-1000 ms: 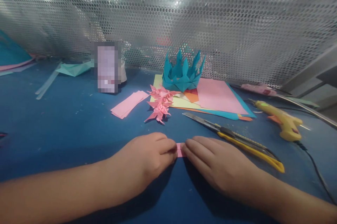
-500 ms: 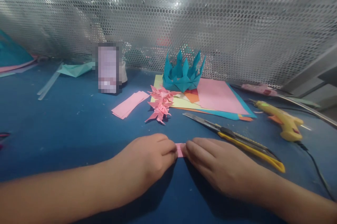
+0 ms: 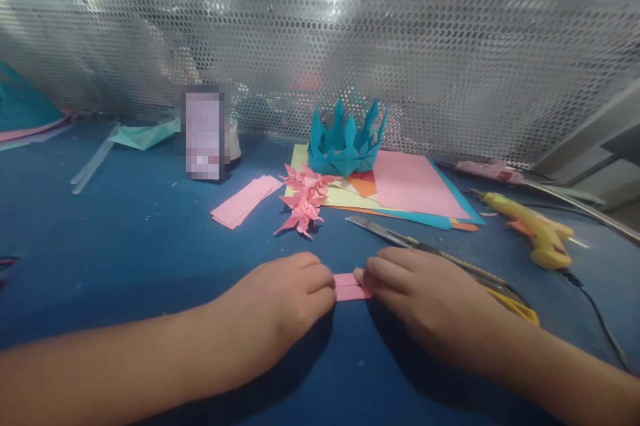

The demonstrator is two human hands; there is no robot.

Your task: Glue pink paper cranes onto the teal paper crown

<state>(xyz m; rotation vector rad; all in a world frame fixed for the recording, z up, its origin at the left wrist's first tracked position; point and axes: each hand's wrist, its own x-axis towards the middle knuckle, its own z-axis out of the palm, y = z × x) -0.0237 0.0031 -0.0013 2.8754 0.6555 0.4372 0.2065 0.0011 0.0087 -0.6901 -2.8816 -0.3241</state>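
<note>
A small folded strip of pink paper (image 3: 349,287) lies on the blue table between my hands, with a crease line along its length. My left hand (image 3: 293,299) is closed on its left end, the fingertips pressed together over it. Closed on the right end is my right hand (image 3: 417,296), its fingers bunched and bent down at the paper. Both ends of the strip are hidden under fingers. Just beyond the hands sit pink folded paper figures (image 3: 304,203) and a fan of pink paper strips (image 3: 247,201).
A blue paper crown (image 3: 346,146) rests on coloured sheets (image 3: 415,183) at the back. The utility knife (image 3: 380,231), blade out, runs partly behind my right hand. At right lies a yellow glue gun (image 3: 535,229) with its cord. A blurred phone (image 3: 204,136) stands back left.
My right hand has slid to the right along the pink strip, and more of the strip shows. It now covers part of the knife. The left hand has barely moved.
</note>
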